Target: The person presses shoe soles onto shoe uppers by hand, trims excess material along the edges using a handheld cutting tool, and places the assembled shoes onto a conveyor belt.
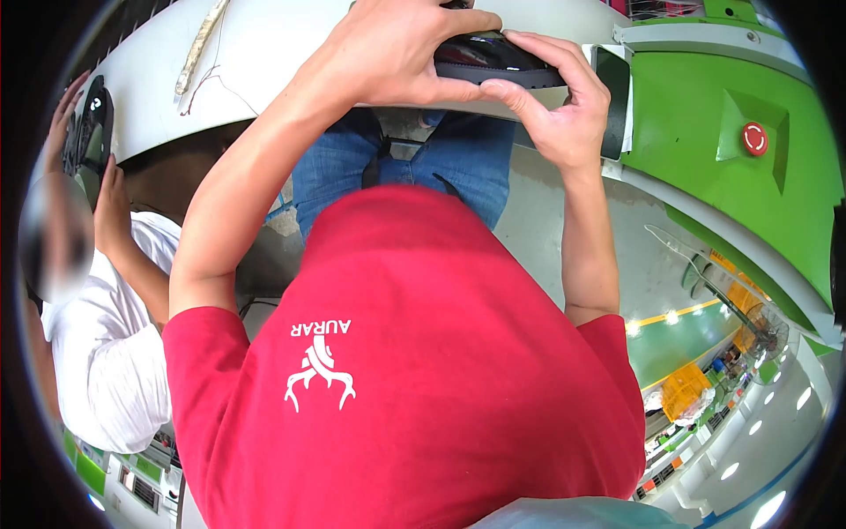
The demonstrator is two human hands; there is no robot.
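A glossy black curved object [493,60] with a ridged lower edge is held between my two hands near the front edge of the white table [273,48]. My left hand [401,48] closes round its left end, fingers over the top and thumb along the lower edge. At its right end, my right hand [564,106] grips it with fingers on top and thumb underneath. The two thumb tips are close together below it. My fingers and the top frame edge hide part of the object.
A co-worker in a white shirt [115,353] at left holds a similar black object [88,132]. A pale strip [201,48] and thin wire [211,79] lie on the table. At right stands a green machine [687,106] with a red button [754,138]; a dark flat panel [612,101] sits beside my right hand.
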